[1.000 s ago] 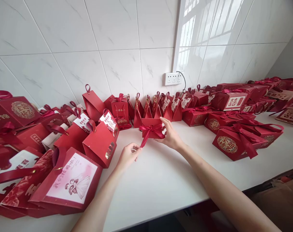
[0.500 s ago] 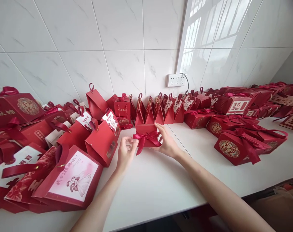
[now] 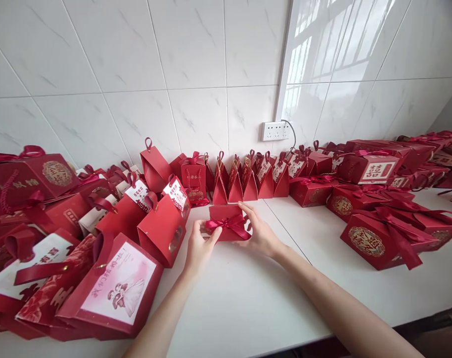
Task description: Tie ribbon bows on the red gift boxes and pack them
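A small red gift box (image 3: 226,211) with a shiny dark-red ribbon bow (image 3: 227,225) across its front stands on the white table before me. My right hand (image 3: 261,232) grips its right side, with a finger on the top edge and the thumb low down. At the left side, my left hand (image 3: 201,243) has its fingers against the box's edge and its thumb pressed on the bow's left part. The hand hides the bow's left tail and the box's lower left corner.
Behind the box, several tent-shaped red boxes (image 3: 235,186) stand in a row along the tiled wall (image 3: 196,44). Red gift bags (image 3: 116,288) crowd the left. Ribbon-tied boxes (image 3: 382,243) lie stacked at right. A power strip (image 3: 275,131) is on the wall.
My left thumb has come onto the bow, and the ribbon tail that hung down at the left is now hidden. My right hand keeps its grip. The view has shifted slightly.
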The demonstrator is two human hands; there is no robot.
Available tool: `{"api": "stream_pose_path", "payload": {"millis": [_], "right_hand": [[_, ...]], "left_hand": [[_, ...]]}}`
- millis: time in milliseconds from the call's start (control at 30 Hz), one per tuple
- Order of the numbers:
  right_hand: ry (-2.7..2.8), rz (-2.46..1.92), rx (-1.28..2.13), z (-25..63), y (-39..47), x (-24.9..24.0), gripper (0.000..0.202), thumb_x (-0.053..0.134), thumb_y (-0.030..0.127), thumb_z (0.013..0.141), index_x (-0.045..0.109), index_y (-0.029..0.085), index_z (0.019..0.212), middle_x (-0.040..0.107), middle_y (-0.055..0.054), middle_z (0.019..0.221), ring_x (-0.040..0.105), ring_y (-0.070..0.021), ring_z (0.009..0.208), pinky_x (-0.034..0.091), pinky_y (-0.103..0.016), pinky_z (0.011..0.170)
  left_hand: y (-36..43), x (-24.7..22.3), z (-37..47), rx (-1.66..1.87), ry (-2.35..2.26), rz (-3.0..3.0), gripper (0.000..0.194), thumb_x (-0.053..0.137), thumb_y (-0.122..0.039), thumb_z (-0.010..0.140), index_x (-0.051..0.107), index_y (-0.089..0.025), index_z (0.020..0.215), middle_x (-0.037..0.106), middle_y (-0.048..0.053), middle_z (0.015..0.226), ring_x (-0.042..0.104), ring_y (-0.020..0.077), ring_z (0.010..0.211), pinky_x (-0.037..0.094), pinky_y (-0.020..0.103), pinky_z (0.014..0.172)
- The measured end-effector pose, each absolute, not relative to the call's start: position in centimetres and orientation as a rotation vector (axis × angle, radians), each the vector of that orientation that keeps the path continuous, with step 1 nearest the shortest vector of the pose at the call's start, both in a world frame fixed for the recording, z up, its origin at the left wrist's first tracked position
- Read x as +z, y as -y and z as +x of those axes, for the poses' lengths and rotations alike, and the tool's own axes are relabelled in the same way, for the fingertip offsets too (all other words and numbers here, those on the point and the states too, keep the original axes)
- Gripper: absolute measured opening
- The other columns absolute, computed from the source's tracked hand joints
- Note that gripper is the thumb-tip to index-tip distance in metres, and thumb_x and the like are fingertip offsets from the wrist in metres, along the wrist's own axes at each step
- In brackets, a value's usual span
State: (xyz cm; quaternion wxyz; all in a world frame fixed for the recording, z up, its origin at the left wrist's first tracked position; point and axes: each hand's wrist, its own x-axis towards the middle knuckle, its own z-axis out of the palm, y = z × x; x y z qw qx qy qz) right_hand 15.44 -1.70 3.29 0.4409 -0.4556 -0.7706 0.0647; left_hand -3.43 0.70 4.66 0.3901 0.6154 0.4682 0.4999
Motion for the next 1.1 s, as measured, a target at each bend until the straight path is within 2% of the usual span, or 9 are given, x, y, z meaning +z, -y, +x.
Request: {"api": "stream_pose_path", "payload": {"millis": [67, 200, 267, 433, 567, 667, 967, 1100], "right_hand": [[1.905, -1.141, 0.168, 15.6, 1.6, 3.3, 0.100, 0.076, 0.026, 0.066, 0.013, 0.034, 0.144, 0.033, -0.015, 0.139, 0.059, -0.0212, 0.088, 0.058, -0.038, 0.068], [1.906, -1.138, 0.152, 15.8, 1.5, 3.3, 0.101, 0.076, 0.027, 0.066, 0.013, 0.034, 0.144, 0.034, -0.015, 0.140, 0.059, -0.0207, 0.089, 0.058, -0.037, 0.068], [1.911, -1.136, 0.143, 15.9, 1.4, 3.2, 0.101, 0.077, 0.026, 0.066, 0.013, 0.034, 0.144, 0.033, -0.015, 0.141, 0.059, -0.0204, 0.089, 0.058, -0.037, 0.068], [1.887, -1.130, 0.142, 16.1, 1.2, 2.9, 0.100, 0.076, 0.024, 0.065, 0.014, 0.032, 0.143, 0.034, -0.016, 0.140, 0.058, -0.0199, 0.089, 0.058, -0.036, 0.067], [1.873, -1.132, 0.123, 16.6, 1.1, 2.6, 0.098, 0.075, 0.024, 0.067, 0.014, 0.033, 0.144, 0.034, -0.015, 0.140, 0.058, -0.0213, 0.091, 0.058, -0.034, 0.064], [1.877, -1.144, 0.133, 17.0, 1.1, 2.6, 0.097, 0.076, 0.028, 0.067, 0.017, 0.033, 0.143, 0.034, -0.015, 0.139, 0.058, -0.0216, 0.090, 0.058, -0.035, 0.065], [1.817, -1.177, 0.107, 18.4, 0.7, 3.1, 0.090, 0.071, 0.042, 0.073, 0.017, 0.033, 0.144, 0.032, -0.016, 0.141, 0.060, -0.0218, 0.088, 0.059, -0.037, 0.064], [1.763, -1.160, 0.044, 18.5, 0.6, 3.2, 0.088, 0.068, 0.047, 0.074, 0.016, 0.033, 0.144, 0.032, -0.016, 0.142, 0.059, -0.0214, 0.087, 0.059, -0.038, 0.064]], "left_hand": [[-0.7, 4.8, -3.5, 1.262, -1.187, 1.568, 0.037, 0.067, -0.046, 0.065, 0.050, -0.019, 0.085, 0.063, 0.003, 0.086, 0.062, 0.0156, 0.075, 0.050, 0.027, 0.064], [-0.7, 4.9, -3.5, 1.191, -1.172, 1.554, 0.038, 0.065, -0.049, 0.066, 0.050, -0.018, 0.084, 0.061, 0.000, 0.077, 0.054, 0.0093, 0.049, 0.044, 0.024, 0.049], [-0.6, 4.9, -3.5, 1.162, -1.159, 1.551, 0.040, 0.065, -0.050, 0.067, 0.050, -0.018, 0.084, 0.059, -0.001, 0.072, 0.050, 0.0080, 0.045, 0.041, 0.023, 0.045], [-0.8, 4.8, -3.5, 1.149, -1.125, 1.566, 0.042, 0.066, -0.051, 0.064, 0.051, -0.018, 0.085, 0.058, -0.002, 0.070, 0.046, 0.0068, 0.044, 0.034, 0.020, 0.040], [-1.2, 4.3, -3.6, 1.144, -1.113, 1.586, 0.041, 0.067, -0.053, 0.062, 0.051, -0.017, 0.075, 0.057, -0.001, 0.069, 0.051, 0.0095, 0.052, 0.034, 0.019, 0.041], [-1.2, 4.0, -3.8, 1.099, -1.133, 1.590, 0.039, 0.068, -0.051, 0.063, 0.052, -0.018, 0.075, 0.057, -0.001, 0.068, 0.051, 0.0098, 0.055, 0.035, 0.018, 0.043], [-1.3, 3.7, -4.2, 0.781, -1.163, 1.731, 0.030, 0.060, -0.048, 0.072, 0.051, -0.019, 0.071, 0.051, -0.005, 0.061, 0.038, 0.0065, 0.045, 0.030, 0.019, 0.043], [-1.1, 3.8, -4.3, 0.753, -1.194, 1.926, 0.027, 0.054, -0.046, 0.076, 0.053, -0.020, 0.070, 0.051, -0.004, 0.062, 0.043, 0.0097, 0.052, 0.033, 0.021, 0.048]]}}
